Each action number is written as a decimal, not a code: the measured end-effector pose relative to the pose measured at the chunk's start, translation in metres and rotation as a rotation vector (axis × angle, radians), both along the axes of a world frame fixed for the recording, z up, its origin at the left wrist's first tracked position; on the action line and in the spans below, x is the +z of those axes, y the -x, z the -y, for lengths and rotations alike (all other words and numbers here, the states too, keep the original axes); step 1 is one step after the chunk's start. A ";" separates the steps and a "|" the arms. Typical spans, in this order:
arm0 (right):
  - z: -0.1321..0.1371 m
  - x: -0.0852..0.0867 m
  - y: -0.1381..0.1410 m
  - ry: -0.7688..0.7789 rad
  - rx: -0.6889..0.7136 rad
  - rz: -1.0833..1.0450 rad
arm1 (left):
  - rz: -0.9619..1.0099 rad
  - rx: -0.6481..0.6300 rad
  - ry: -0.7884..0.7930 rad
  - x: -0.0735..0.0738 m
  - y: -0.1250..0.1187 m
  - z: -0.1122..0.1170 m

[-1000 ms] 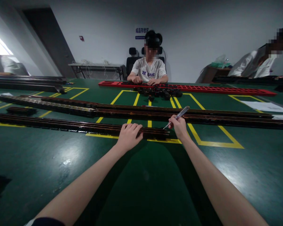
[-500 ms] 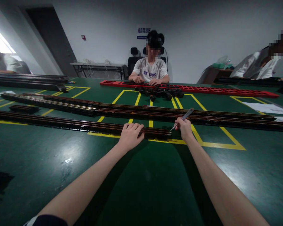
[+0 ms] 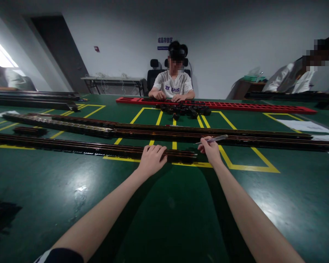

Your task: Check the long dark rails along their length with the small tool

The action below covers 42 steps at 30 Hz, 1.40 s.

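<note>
My left hand (image 3: 151, 160) rests with curled fingers on top of the near long dark rail (image 3: 93, 148), close to its right end. My right hand (image 3: 210, 150) hovers just beyond that end and pinches metal tweezers (image 3: 214, 139), which now lie almost level with the tip pointing left. Behind the tweezers run two more long dark rails (image 3: 235, 136) across the green table (image 3: 164, 204).
A person in a white shirt (image 3: 173, 84) sits across the table behind a long red tray (image 3: 235, 106) and a pile of small black parts (image 3: 185, 109). Other people sit at far left and far right. Yellow floor-tape lines mark the tabletop. A short dark piece (image 3: 30, 130) lies left.
My right hand has lifted the tweezers' tip off the rail end and tilted them from steep to almost level. My left hand has stayed on the rail.
</note>
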State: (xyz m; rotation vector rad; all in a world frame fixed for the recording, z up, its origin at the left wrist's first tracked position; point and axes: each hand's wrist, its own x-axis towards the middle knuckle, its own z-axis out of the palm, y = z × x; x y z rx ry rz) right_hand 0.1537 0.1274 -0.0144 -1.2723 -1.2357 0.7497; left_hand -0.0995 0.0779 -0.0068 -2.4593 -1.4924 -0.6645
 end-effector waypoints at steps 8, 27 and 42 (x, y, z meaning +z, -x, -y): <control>0.035 0.004 0.004 -0.282 -0.071 0.650 | -0.012 -0.004 0.008 0.001 0.000 0.001; 0.045 -0.002 0.021 -0.353 0.236 1.050 | -0.056 0.030 -0.015 0.004 -0.002 0.003; 0.048 -0.004 0.014 -0.395 0.060 1.116 | -0.072 0.074 -0.012 -0.002 -0.024 0.010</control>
